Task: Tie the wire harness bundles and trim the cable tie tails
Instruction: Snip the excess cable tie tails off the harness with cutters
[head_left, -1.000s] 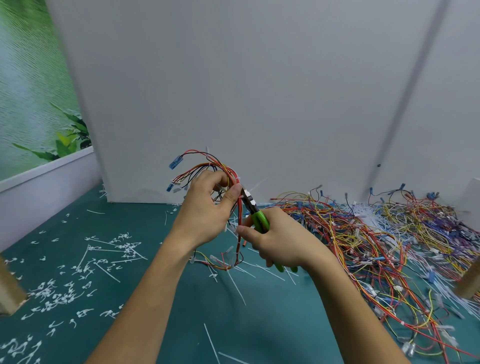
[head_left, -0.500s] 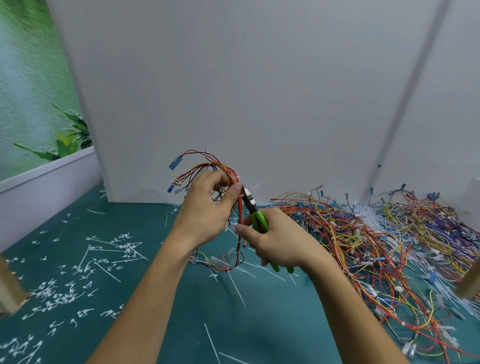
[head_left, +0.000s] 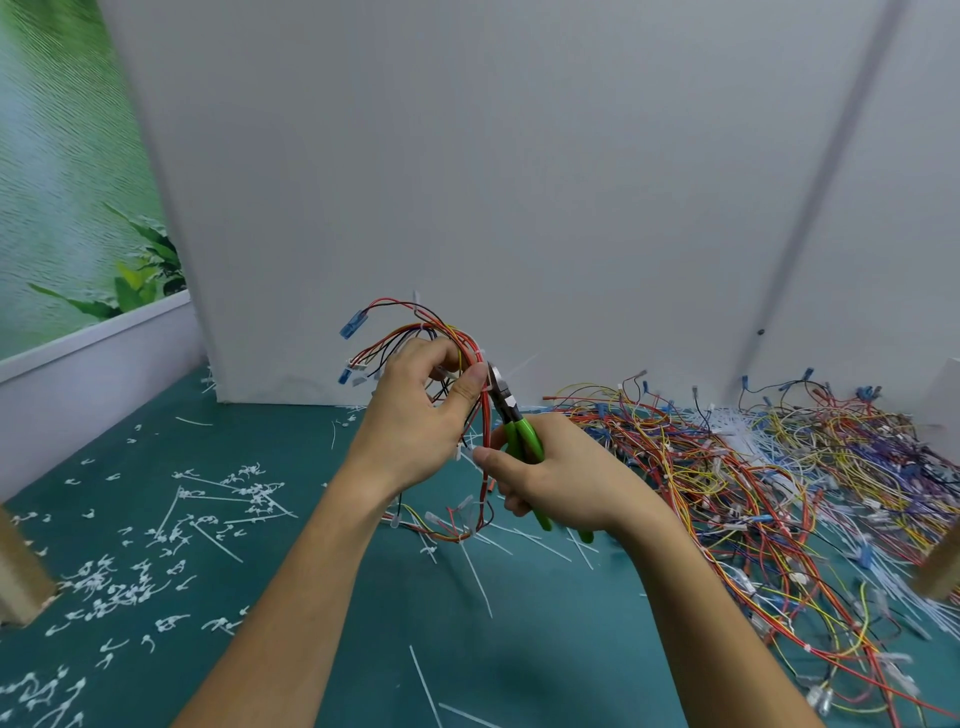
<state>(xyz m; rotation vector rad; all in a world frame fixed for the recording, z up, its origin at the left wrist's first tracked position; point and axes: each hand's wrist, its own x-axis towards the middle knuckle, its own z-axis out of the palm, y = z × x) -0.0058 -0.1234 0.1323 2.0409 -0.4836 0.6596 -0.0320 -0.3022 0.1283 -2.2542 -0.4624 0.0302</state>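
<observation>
Holding a wire harness bundle (head_left: 485, 431) upright above the middle of the bench (head_left: 519, 649), the left hand (head_left: 410, 431) has its fingers curled round the wires, thumb pressed beside a white cable tie (head_left: 487, 385). The right hand (head_left: 561, 483) is wrapped round the green handles of the cutters (head_left: 525, 436), whose jaws sit at that tie (whether they are closed I cannot tell). A tangled pile of loose harnesses (head_left: 727, 467) covers the bench's right side, and clipped tails (head_left: 234, 493) litter its left.
</observation>
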